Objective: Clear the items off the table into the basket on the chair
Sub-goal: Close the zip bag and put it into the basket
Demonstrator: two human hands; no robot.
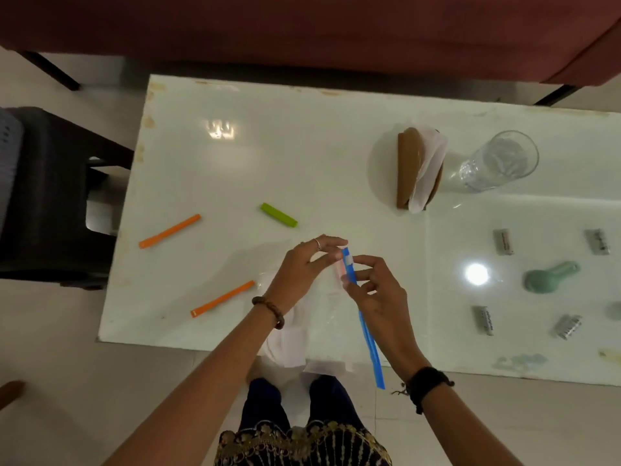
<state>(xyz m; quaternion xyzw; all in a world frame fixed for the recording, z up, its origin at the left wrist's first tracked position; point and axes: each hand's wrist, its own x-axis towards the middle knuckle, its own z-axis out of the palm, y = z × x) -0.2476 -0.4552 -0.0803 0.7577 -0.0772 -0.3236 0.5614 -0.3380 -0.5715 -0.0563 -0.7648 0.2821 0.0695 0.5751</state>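
Note:
Over the near edge of the white table, both hands meet on a long blue bag clip and a clear plastic bag that hangs below them. My left hand pinches the bag's top beside the clip's upper end. My right hand grips the clip near its top. Two orange clips and a short green clip lie on the table to the left. The basket shows only as a grey edge on the dark chair at far left.
A brown napkin holder with white napkins and an empty drinking glass stand at the back right. Through the table's glass part on the right I see small metal clips and a green object. A red sofa runs behind the table.

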